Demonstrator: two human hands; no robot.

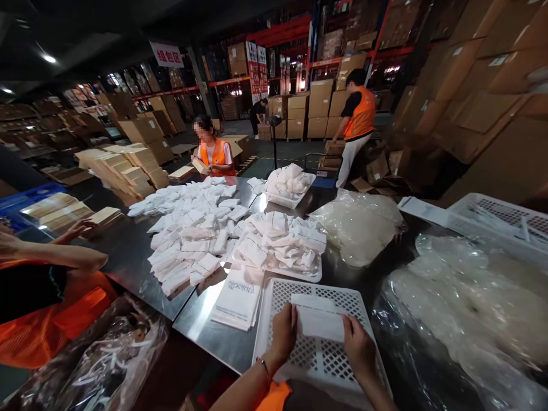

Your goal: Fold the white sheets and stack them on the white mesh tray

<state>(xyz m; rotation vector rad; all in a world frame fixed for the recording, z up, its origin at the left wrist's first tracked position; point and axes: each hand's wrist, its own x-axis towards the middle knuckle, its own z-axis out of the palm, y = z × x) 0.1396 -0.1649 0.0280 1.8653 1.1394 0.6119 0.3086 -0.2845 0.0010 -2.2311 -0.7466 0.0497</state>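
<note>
the white packet (319, 319) is pinched at opposite ends by the left hand (284, 331) and right hand (359, 347), above the perforated basket (319, 361); it could be torn if stretched too hard.

There are two hands, left hand (286, 325) and right hand (358, 342), with one white packet (320, 319) between them. White baskets number four: one under the hands (314, 284), two heaped ones beyond (317, 276) (291, 201), one far right (494, 206). Two clear plastic bundles (359, 228) (466, 308) sit to the right. Four other people (47, 297) (217, 155) (360, 117) (258, 114): one left, three beyond.
</note>
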